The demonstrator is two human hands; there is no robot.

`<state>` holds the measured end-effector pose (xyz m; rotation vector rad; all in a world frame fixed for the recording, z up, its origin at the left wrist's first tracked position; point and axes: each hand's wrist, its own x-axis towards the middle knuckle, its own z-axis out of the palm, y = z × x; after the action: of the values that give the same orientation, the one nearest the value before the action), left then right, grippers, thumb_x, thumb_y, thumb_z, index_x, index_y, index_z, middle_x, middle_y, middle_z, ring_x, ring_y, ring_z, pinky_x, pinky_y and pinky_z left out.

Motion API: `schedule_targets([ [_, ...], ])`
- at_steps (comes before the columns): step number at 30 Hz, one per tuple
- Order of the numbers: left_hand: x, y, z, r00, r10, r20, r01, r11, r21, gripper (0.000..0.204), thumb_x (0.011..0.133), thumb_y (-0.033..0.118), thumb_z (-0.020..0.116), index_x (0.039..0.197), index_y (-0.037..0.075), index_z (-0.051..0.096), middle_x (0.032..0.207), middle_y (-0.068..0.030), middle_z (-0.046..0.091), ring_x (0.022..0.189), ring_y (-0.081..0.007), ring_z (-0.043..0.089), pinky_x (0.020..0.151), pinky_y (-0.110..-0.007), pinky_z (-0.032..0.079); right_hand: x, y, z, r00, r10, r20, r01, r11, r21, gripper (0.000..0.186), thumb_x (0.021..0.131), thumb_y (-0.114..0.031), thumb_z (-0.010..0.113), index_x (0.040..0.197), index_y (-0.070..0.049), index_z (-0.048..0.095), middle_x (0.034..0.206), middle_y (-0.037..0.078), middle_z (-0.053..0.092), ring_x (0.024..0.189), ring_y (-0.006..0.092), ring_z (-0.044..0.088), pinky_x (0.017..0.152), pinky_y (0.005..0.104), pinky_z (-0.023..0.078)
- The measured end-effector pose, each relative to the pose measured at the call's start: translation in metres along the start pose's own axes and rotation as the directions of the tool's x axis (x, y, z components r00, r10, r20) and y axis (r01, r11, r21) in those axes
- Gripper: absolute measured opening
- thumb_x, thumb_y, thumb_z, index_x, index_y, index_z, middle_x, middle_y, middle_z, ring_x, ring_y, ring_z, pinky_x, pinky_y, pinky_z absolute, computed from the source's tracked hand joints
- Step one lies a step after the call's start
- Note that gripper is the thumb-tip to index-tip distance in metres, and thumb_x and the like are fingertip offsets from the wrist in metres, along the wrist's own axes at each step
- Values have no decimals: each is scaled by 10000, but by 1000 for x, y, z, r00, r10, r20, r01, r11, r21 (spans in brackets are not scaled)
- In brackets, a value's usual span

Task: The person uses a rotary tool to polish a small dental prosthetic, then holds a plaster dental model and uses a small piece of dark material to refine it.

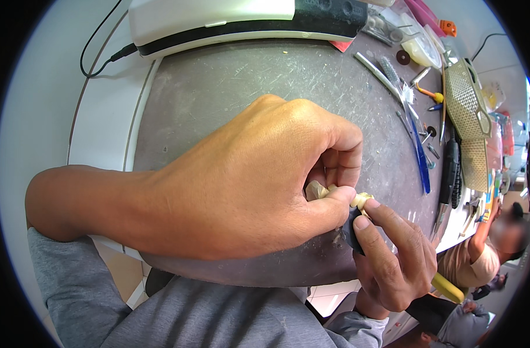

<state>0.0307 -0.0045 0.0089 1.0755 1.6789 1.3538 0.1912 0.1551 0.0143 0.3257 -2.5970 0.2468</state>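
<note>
My left hand (pixel 259 174) is closed above the bench, its thumb and curled fingers pinching a small, lumpy, cream-yellow piece (pixel 362 199). Part of that piece shows inside the curl of the fingers and part juts out past the thumb tip; its exact kind cannot be made out. From the lower right, my right hand (pixel 397 255) meets it with bent fingers. One right fingertip touches the cream piece, and another presses a thin dark grey piece (pixel 351 231) held just beneath it. The lower part of the dark piece is hidden behind the right fingers.
A white and black machine (pixel 247 26) with a cable stands along the bench's far edge. To the right lie a brush (pixel 401 87), a blue tool (pixel 420 156), a dark pen-shaped handpiece (pixel 449 171) and perforated baskets (pixel 467 98). Other people sit further right.
</note>
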Motion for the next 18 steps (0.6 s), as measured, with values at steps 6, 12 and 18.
schedule_targets([
  [6,0,1,0,1000,-14,-9,14,1000,-14,67,838,41,669,857,-6,625,801,-29,645,728,-50,591,566,-174,500,1,0,1,1000,-5,-27,5,1000,5,313,675,-32,760,981,-88,731,960,144,710,753,208,718,588,283,593],
  [12,0,1,0,1000,-4,-16,4,1000,1,63,848,49,665,858,-1,628,799,-25,645,723,-49,587,566,-177,491,2,0,0,999,-16,-36,17,1000,15,320,641,-35,764,956,-83,741,950,142,705,751,210,720,574,278,592],
  [18,0,1,0,1000,6,-8,-6,1000,3,65,849,50,670,861,0,631,797,-24,644,720,-52,583,561,-178,480,3,7,-2,996,-90,-12,91,992,84,324,654,-21,777,971,-4,712,946,245,689,696,274,709,571,310,586],
])
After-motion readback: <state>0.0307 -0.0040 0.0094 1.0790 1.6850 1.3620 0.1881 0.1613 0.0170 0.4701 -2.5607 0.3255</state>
